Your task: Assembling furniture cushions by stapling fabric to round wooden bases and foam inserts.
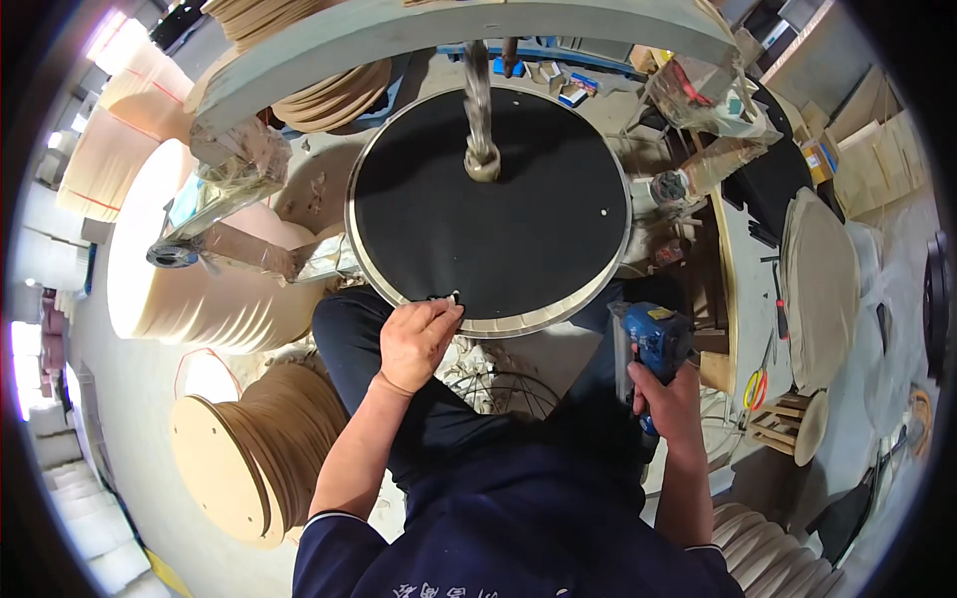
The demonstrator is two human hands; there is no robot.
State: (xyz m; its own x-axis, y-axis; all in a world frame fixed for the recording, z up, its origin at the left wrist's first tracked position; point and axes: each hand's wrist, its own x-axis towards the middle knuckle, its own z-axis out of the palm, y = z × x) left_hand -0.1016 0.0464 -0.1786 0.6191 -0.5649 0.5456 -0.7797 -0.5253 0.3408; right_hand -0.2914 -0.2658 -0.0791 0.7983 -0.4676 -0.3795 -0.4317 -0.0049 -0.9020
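Black round disc point(488, 199) lay clamped under a central spindle point(479, 110). Left hand point(417, 339) pinched a small piece at the disc's near rim; right hand point(670, 394) held a blue power tool point(653, 339), grip closed. Judged: fastening along the rim; tool must come to the pinched spot.

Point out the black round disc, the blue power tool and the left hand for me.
black round disc point(518, 229): head view, bare black face below the centre clamp.
blue power tool point(653, 334): head view, top of its blue body.
left hand point(417, 339): head view, back of the hand.
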